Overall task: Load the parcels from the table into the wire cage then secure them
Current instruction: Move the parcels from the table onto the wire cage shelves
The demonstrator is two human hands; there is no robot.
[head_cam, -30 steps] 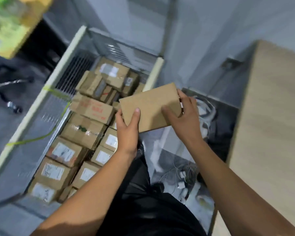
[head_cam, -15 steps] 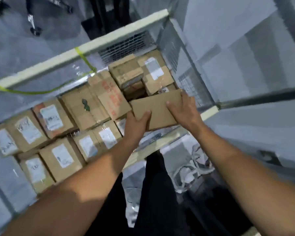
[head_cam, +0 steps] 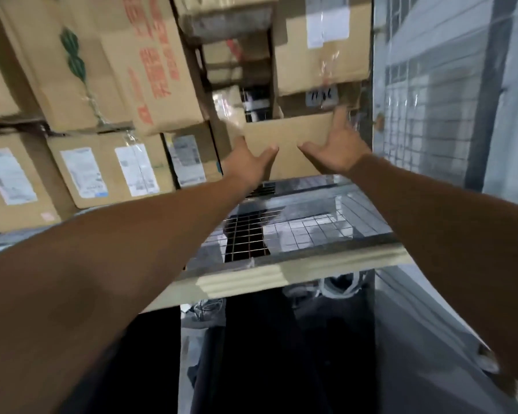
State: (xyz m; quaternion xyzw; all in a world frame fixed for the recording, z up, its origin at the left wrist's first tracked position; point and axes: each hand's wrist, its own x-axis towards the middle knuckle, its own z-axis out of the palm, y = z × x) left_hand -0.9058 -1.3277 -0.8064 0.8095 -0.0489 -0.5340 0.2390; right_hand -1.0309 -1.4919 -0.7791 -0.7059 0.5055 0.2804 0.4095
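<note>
Left hand [head_cam: 245, 162] and right hand [head_cam: 338, 150] pinch flat cardboard parcel [head_cam: 287, 135] at its two sides, thumbs on top. Parcel inside wire cage [head_cam: 251, 276], above gap [head_cam: 256, 104] near mesh wall [head_cam: 416, 121]. Keep level, lower into gap, release only when supported.

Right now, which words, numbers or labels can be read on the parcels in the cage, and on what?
"11", then unclear digits: handwritten on the grey tag.
Red characters on the large box: blurred, unreadable.
White shipping labels: too small to read.
</note>
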